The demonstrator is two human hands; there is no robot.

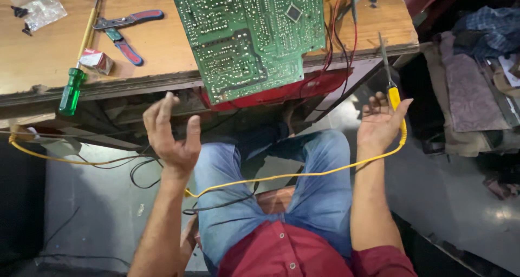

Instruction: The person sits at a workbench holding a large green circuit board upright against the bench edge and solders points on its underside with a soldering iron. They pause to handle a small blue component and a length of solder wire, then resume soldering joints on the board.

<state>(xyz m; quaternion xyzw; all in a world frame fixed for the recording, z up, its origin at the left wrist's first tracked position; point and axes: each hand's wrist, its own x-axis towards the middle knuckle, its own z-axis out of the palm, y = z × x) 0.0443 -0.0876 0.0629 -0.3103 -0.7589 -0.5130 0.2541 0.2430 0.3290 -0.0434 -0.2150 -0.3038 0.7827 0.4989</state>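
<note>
My right hand [381, 122] is raised palm up beside the bench corner, with a yellow-handled soldering iron [394, 95] resting loosely between thumb and fingers, its metal tip pointing up toward the table edge. Its yellow cord [281, 175] runs across my lap to the left. My left hand [170, 133] is lifted palm up below the table edge, fingers apart, holding nothing. A large green circuit board [249, 33] lies on the wooden table [49, 55], overhanging the front edge just above my hands.
A green-handled screwdriver [73, 87] juts over the table's front edge at left. Red-handled pliers [127, 30], a small box [96, 60] and a plastic bag of screws [40, 9] lie on the table. Red and black wires [336, 44] hang at right. Cloth piles [476, 76] sit far right.
</note>
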